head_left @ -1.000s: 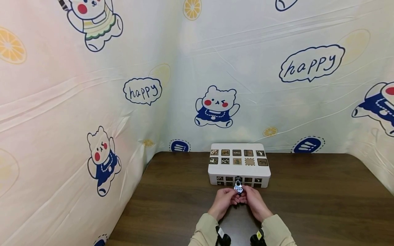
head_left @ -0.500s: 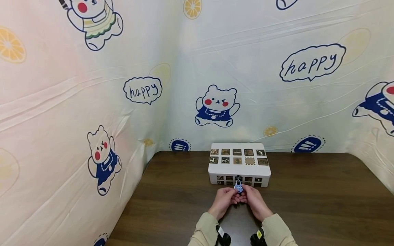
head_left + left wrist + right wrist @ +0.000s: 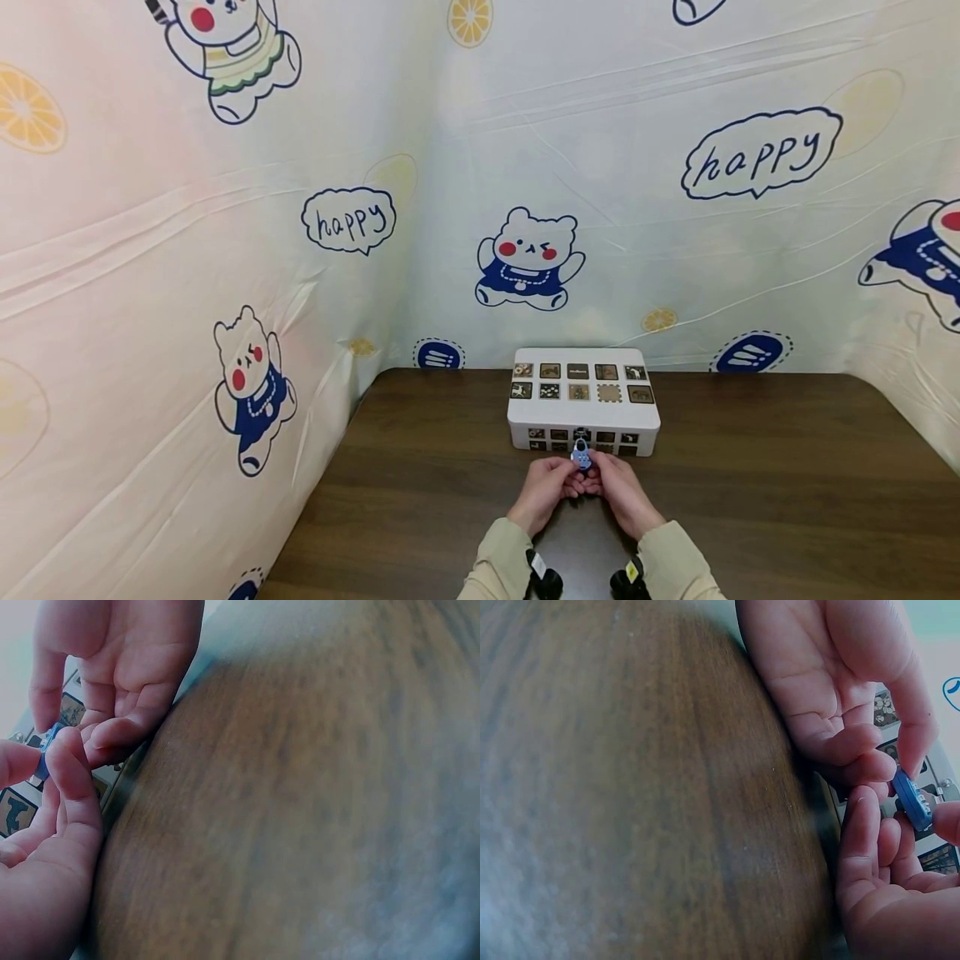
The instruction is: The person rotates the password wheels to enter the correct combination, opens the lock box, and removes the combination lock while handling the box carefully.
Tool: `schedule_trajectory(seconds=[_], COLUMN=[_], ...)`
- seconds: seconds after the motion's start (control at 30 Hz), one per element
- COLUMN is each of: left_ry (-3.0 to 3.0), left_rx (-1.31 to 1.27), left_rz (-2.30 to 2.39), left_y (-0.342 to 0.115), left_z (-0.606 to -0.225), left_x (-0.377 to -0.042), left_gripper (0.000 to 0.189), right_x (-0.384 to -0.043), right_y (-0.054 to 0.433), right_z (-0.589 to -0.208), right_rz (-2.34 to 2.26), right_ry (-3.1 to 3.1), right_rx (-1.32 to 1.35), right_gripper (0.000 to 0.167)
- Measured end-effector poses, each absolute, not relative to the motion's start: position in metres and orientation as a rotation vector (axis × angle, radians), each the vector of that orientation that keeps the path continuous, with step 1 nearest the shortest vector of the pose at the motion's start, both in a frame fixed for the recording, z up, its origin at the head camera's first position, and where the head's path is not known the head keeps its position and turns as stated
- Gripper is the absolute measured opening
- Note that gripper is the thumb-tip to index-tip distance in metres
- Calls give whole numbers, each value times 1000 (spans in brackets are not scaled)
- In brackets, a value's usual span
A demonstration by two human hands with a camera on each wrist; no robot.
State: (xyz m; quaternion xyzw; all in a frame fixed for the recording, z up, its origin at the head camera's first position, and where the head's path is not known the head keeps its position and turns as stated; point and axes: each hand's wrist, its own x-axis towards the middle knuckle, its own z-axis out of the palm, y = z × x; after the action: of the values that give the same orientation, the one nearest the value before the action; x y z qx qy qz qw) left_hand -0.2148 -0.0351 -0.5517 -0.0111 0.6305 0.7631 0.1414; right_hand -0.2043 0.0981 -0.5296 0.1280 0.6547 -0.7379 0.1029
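A small blue combination padlock is pinched between both hands in front of a white box. Its shackle points up and overlaps the dark latch on the box front in the head view. My left hand grips the lock's left side, my right hand its right side, with thumbs on top and fingers curled beneath. In the right wrist view, pale digit wheels line one edge of the padlock. The left wrist view shows only a narrow strip of the padlock between the fingers.
The box, printed with small dark square pictures, stands at the back of a dark wooden table. Behind it hangs a pale curtain with bear and lettering prints. Black wrist cameras sit beside beige sleeves.
The padlock's face, bright and silvery a second ago, now looks bluer. Both hands keep the same place and grip; the box has not moved.
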Motion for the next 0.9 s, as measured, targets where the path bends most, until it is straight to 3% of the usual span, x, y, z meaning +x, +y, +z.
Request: schedule_trajectory(seconds=[0.9], left_ry=[1815], left_rx=[-31], left_rz=[2213], left_y=[-34], left_z=[-556], left_x=[-218], left_gripper=[13], right_x=[-203], right_y=[99], right_z=[-533], right_rz=[-2185], right_ry=[1979], right_rx=[350], right_gripper=[20])
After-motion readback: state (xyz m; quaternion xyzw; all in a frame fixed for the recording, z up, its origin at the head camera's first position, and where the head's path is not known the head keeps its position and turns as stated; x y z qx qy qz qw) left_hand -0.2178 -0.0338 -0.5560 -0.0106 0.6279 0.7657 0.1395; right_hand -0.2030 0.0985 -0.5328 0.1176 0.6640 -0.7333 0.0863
